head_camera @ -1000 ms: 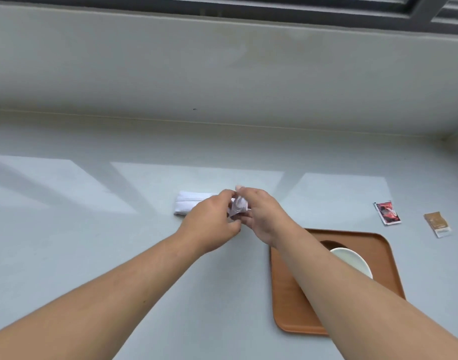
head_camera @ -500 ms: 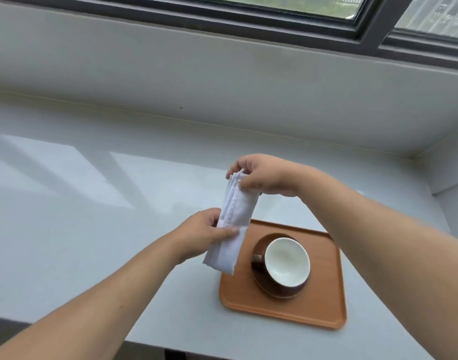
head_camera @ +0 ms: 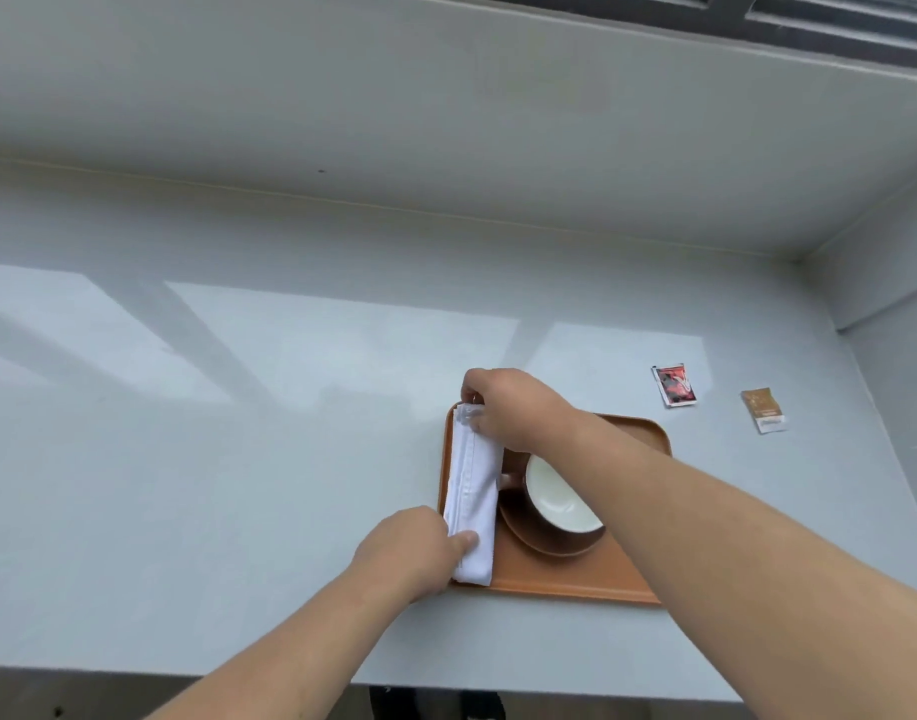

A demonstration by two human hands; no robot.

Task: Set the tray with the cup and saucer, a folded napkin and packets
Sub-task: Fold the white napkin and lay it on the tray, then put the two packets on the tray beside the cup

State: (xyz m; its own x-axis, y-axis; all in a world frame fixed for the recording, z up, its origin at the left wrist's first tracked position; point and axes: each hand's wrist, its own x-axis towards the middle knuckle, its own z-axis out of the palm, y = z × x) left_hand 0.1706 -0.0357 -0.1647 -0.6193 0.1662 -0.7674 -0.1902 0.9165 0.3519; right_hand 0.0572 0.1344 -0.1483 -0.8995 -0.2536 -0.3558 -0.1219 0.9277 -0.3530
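Observation:
An orange-brown tray [head_camera: 576,582] lies on the pale counter. On it stands a brown cup with a white inside [head_camera: 557,498] on a brown saucer [head_camera: 550,543]. A folded white napkin [head_camera: 474,491] lies lengthwise along the tray's left side, beside the saucer. My right hand [head_camera: 508,407] pinches the napkin's far end. My left hand [head_camera: 415,550] holds its near end, thumb on top. A red packet [head_camera: 674,385] and a brown packet [head_camera: 763,409] lie on the counter beyond the tray's far right corner. My right forearm hides part of the cup.
The counter [head_camera: 238,459] runs wide to the left of the tray, with a low wall [head_camera: 446,122] behind and a side wall [head_camera: 887,283] at the right. Its front edge [head_camera: 134,667] is close below the tray. A dark window frame [head_camera: 809,23] runs along the top.
Both hands lifted the napkin off the counter, held it hanging over the tray's left edge, and have now laid it flat on the tray's left side. The camera view shifted.

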